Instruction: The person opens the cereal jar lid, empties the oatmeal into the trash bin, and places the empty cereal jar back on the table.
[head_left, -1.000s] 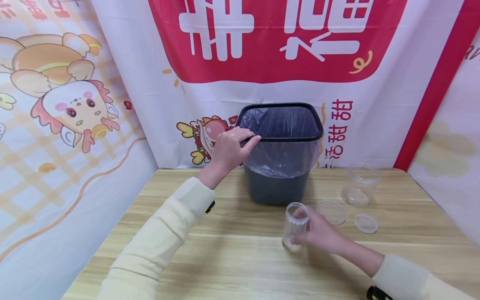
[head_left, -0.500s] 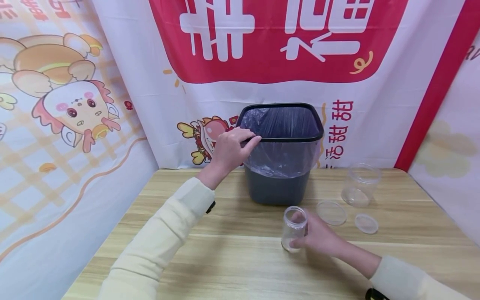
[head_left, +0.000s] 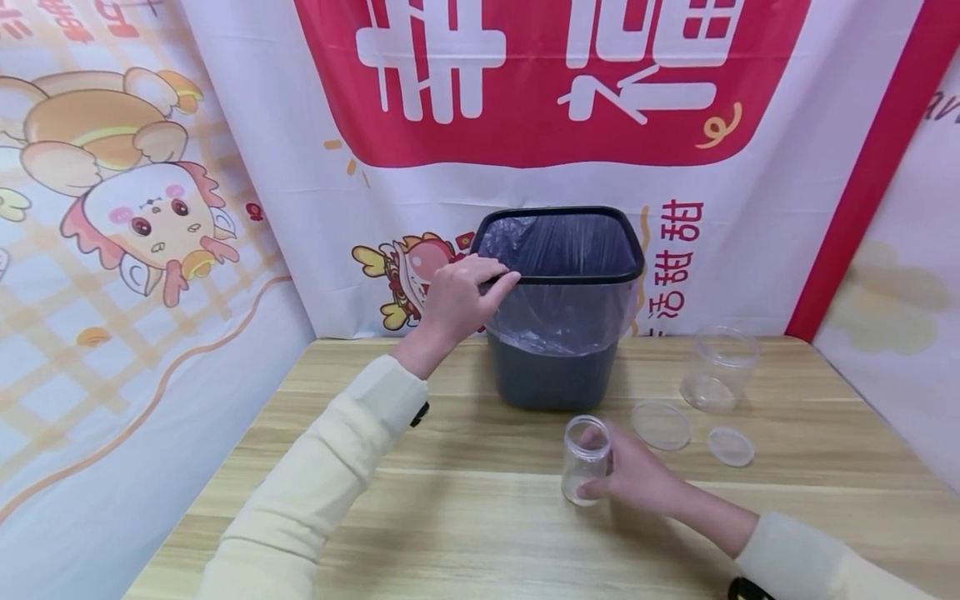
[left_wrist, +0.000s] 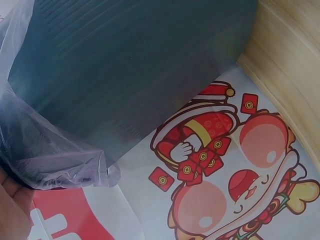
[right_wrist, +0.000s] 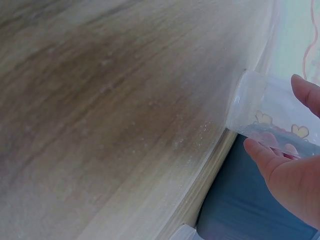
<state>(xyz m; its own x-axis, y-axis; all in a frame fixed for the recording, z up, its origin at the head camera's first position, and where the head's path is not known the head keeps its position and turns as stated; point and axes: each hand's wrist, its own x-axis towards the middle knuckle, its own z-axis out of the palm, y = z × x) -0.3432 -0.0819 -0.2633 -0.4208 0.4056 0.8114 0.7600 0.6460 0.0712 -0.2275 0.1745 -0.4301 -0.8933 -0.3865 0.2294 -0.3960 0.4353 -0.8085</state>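
Note:
A dark grey trash bin [head_left: 555, 377] stands toward the back of the table, lined with a translucent plastic bag folded over its black rim. My left hand [head_left: 459, 302] grips that rim at its front left corner, the thumb lying along the near edge; the left wrist view catches just part of this hand beside the bag [left_wrist: 55, 165]. In front of the bin, my right hand [head_left: 637, 471] holds a small clear plastic jar [head_left: 576, 462], upright and lidless at the table. Fingers and thumb wrap its sides, and I see nothing inside it.
Two clear round lids, a larger one [head_left: 662, 426] and a smaller one [head_left: 731, 447], lie flat right of the bin. Behind them stands a larger clear container [head_left: 718, 375]. A printed cloth [head_left: 420, 192] hangs behind the wooden table [head_left: 465, 533].
My right hand has brought the jar slightly left and toward me, down to the table. My left hand keeps its grip on the bin rim.

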